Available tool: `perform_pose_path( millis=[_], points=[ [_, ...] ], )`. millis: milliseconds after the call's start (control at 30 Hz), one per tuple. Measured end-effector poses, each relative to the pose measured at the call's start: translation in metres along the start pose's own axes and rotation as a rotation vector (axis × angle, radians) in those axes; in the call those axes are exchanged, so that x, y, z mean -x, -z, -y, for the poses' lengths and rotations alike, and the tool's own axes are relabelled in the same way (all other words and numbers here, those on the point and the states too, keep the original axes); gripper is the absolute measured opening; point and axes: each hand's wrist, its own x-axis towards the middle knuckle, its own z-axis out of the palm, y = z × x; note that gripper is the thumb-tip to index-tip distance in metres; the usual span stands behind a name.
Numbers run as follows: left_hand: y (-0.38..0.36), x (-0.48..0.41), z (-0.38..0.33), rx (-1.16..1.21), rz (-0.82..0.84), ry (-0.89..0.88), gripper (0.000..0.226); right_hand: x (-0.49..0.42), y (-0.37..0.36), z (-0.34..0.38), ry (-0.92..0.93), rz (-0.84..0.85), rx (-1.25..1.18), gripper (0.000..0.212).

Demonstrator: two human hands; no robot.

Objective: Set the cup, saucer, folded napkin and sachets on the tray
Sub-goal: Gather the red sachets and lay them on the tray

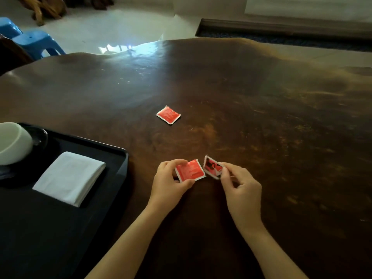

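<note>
A black tray [118,156] lies at the left on the dark wooden table [251,109]. On it stand a white cup [14,142] on a dark saucer [41,135] at the far left, and a folded white napkin [69,177]. My left hand [171,182] pinches a red sachet [190,170] just right of the tray. My right hand [239,184] pinches a second red sachet [212,167], tilted on edge beside the first. A third red sachet [168,114] lies flat on the table farther away, untouched.
Blue plastic stools [34,42] stand beyond the table's far left edge. A dark wooden piece [48,8] sits on the pale floor behind them. The table's wavy far edge runs across the top of the view.
</note>
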Motion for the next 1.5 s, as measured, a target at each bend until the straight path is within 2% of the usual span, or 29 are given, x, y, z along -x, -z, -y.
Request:
perform_pose_path(
  millis=[133, 233, 400, 500, 633, 700, 800, 867, 1033, 1167, 1267, 1367, 1433, 1500],
  points=[
    [0.011, 0.014, 0.004, 0.196, 0.033, 0.107, 0.048, 0.004, -0.009, 0.011, -0.227, -0.013, -0.247, 0.015],
    [0.020, 0.023, 0.004, 0.338, 0.073, 0.171, 0.048, 0.001, -0.010, 0.015, -0.348, 0.080, -0.335, 0.015],
    [0.032, 0.033, 0.000, 0.515, 0.116, 0.199, 0.042, 0.000, -0.009, 0.028, -0.358, 0.205, -0.359, 0.017],
    [0.037, 0.035, 0.001, 0.590, 0.134, 0.214, 0.047, -0.002, -0.007, 0.035, -0.368, 0.245, -0.351, 0.017],
    [0.045, 0.035, 0.003, 0.797, 0.143, 0.340, 0.033, -0.002, -0.002, 0.041, -0.438, 0.254, -0.438, 0.019],
    [0.045, 0.035, 0.005, 1.012, 0.196, 0.428, 0.035, 0.001, -0.001, 0.045, -0.454, 0.269, -0.465, 0.020],
    [0.045, 0.036, 0.007, 1.479, 0.350, 0.626, 0.039, 0.006, 0.000, 0.057, -0.351, 0.322, -0.410, 0.020],
    [0.046, 0.039, 0.006, 1.642, 0.464, 0.691, 0.050, 0.007, 0.000, 0.066, -0.227, 0.360, -0.355, 0.018],
    [0.047, 0.044, 0.010, 1.773, 0.686, 0.667, 0.084, 0.002, 0.002, 0.082, 0.003, 0.433, -0.252, 0.015],
    [0.042, 0.048, 0.011, 1.761, 0.823, 0.563, 0.085, 0.006, -0.011, 0.092, 0.234, 0.615, -0.044, 0.017],
    [0.040, 0.050, 0.011, 1.748, 0.778, 0.618, 0.085, 0.011, -0.024, 0.094, 0.411, 0.618, 0.156, 0.017],
    [0.041, 0.050, 0.014, 1.761, 0.753, 0.669, 0.089, 0.007, -0.023, 0.094, 0.419, 0.580, 0.167, 0.021],
    [0.042, 0.050, 0.015, 1.778, 0.754, 0.686, 0.094, 0.000, -0.015, 0.091, 0.340, 0.554, 0.123, 0.027],
    [0.042, 0.050, 0.017, 1.818, 0.757, 0.699, 0.096, -0.006, -0.004, 0.084, 0.273, 0.596, 0.145, 0.032]
  ],
)
